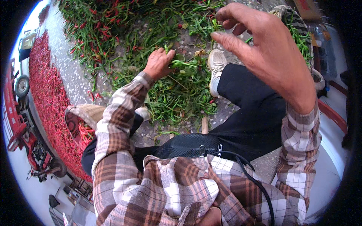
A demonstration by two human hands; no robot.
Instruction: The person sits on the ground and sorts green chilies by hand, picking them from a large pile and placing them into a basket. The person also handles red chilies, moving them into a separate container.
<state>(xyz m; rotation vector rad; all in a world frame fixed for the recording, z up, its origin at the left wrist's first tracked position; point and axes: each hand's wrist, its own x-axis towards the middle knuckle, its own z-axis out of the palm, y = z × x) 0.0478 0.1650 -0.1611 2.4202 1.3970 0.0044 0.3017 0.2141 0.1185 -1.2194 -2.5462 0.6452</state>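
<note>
My left hand [159, 63] is low over the heap of green chili peppers and leaves [169, 100] between my feet. Its fingers are closed around a few green chili peppers [184, 64]; a bit of green also pokes up by the thumb. Higher and closer to me, my right hand [260, 45] hangs in the air on the right. Its fingers are bent and stand apart from the thumb, and I see nothing held there. Beyond its fingertips lie more green peppers [200, 27] on the floor.
Green and red chili peppers [100, 30] spread across the far floor. A woven basket [92, 115] with red peppers stands by my left knee. A striped sack [296, 22] holding green peppers is at the right. A red pepper bed [49, 86] and a red vehicle [28, 139] are left.
</note>
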